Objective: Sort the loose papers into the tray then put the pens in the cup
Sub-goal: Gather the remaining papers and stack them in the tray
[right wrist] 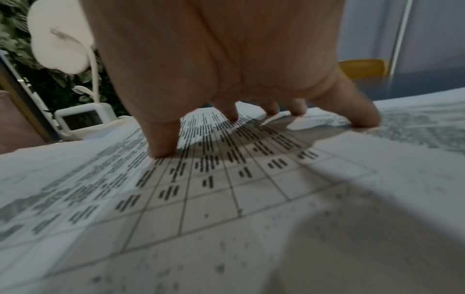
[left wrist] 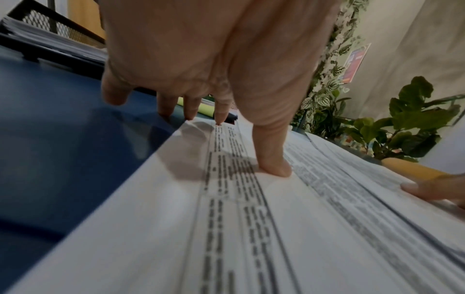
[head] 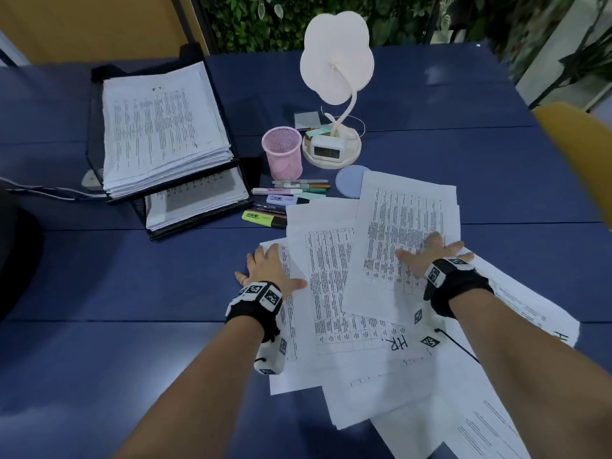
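Note:
Several loose printed papers (head: pixel 334 279) lie overlapping on the blue table (head: pixel 139 270). My left hand (head: pixel 265 265) rests with spread fingers on the left edge of the pile; its thumb (left wrist: pixel 273 159) presses a sheet (left wrist: pixel 226 218). My right hand (head: pixel 430 251) lies flat on the top sheet (head: pixel 397 240), fingertips (right wrist: pixel 163 143) down on the print (right wrist: pixel 201 189). A black two-tier mesh tray (head: pixel 96 134) with stacked papers stands at the far left. A pink mesh cup (head: pixel 283 152) stands beyond several pens and highlighters (head: pixel 284 200).
A white flower-shaped lamp (head: pixel 336 61) on a round base with a small clock (head: pixel 328 149) stands right of the cup. A pale blue round coaster (head: pixel 349 182) lies half under a sheet. A yellow chair (head: pixel 576 154) is at the right; plants at the back.

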